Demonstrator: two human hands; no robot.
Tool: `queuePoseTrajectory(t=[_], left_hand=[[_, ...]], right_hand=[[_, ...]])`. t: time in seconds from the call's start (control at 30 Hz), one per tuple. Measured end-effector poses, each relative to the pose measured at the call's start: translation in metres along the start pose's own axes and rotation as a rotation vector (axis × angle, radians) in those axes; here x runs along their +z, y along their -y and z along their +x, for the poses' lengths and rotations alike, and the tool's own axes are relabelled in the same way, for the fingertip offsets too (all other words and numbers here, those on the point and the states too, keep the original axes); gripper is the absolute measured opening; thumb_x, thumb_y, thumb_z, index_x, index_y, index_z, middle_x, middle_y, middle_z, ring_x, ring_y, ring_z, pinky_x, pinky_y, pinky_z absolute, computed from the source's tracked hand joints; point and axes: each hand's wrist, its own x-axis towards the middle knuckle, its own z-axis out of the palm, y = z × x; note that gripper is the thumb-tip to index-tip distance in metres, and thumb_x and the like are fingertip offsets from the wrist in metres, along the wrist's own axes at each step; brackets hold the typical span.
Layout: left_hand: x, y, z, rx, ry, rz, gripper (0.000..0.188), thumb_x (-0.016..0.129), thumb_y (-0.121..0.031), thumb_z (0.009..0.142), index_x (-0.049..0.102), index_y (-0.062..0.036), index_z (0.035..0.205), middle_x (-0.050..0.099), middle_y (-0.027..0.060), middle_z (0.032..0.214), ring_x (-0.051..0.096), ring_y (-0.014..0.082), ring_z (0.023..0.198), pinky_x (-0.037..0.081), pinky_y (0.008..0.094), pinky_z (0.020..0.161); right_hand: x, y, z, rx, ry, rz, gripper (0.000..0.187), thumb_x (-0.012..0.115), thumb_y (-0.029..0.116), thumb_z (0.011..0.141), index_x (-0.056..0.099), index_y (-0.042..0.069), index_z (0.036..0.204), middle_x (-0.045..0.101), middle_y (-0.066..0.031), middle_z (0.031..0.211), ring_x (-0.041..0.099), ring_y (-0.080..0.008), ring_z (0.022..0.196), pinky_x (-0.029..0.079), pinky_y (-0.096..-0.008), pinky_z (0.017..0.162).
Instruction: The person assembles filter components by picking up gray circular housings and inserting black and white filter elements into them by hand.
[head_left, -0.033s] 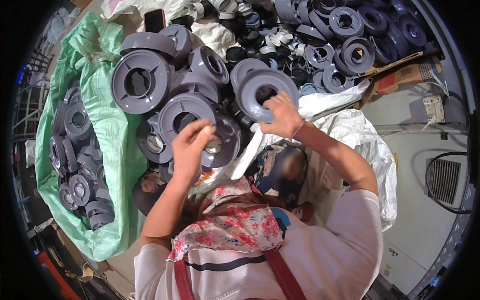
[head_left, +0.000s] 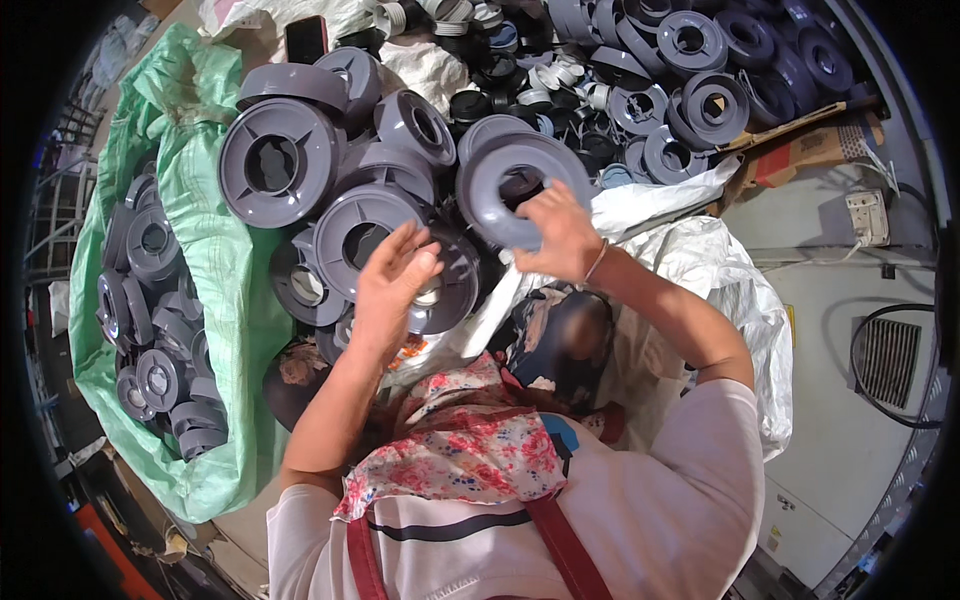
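Beside a green sack (head_left: 228,330), the right hand (head_left: 564,234) grips a gray ring (head_left: 486,198) by its edge; the left hand (head_left: 391,290), loosely open and empty, hovers near another ring (head_left: 335,225).

At the centre of the frame, my right hand (head_left: 564,236) grips the near rim of a grey ring (head_left: 488,196). To its left, my left hand (head_left: 382,300), fingers loosely bent, hovers over more rings (head_left: 334,238). A green sack (head_left: 215,290) of them fills the left; a phone (head_left: 306,40) lies upper left.
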Motion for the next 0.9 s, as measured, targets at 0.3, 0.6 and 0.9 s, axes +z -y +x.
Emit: queuePoseTrajectory(t=[0.3, 0.6, 0.9], left_hand=[[0.011, -0.002, 0.034, -0.253, 0.059, -0.376, 0.033, 0.058, -0.017, 0.085, 0.049, 0.0032, 0.109, 0.059, 0.0123, 0.099, 0.059, 0.0221, 0.093, 0.048, 0.0396, 0.086], [0.015, -0.005, 0.031, -0.114, 0.047, -0.207, 0.043, 0.063, -0.026, 0.083, 0.047, 0.0015, 0.112, 0.057, 0.0090, 0.098, 0.058, 0.0203, 0.093, 0.048, 0.0384, 0.086], [0.024, 0.002, 0.011, -0.065, 0.209, -0.371, 0.039, 0.059, -0.021, 0.086, 0.046, -0.0001, 0.118, 0.055, 0.0084, 0.108, 0.054, 0.0168, 0.098, 0.046, 0.0330, 0.086]], right_hand=[[0.000, -0.132, 0.053, 0.323, -0.236, -0.190, 0.023, 0.059, 0.016, 0.080, 0.062, 0.003, 0.098, 0.060, -0.0150, 0.101, 0.055, -0.0272, 0.102, 0.046, -0.0347, 0.084], [0.011, -0.158, 0.042, 0.420, -0.181, -0.341, 0.014, 0.062, 0.012, 0.073, 0.063, -0.001, 0.075, 0.058, -0.0159, 0.092, 0.051, -0.0340, 0.094, 0.043, -0.0389, 0.083], [-0.035, 0.045, 0.042, 0.016, 0.011, 0.222, 0.052, 0.073, 0.015, 0.064, 0.050, 0.003, 0.109, 0.045, -0.0268, 0.115, 0.046, -0.0391, 0.109, 0.037, -0.0375, 0.095]])
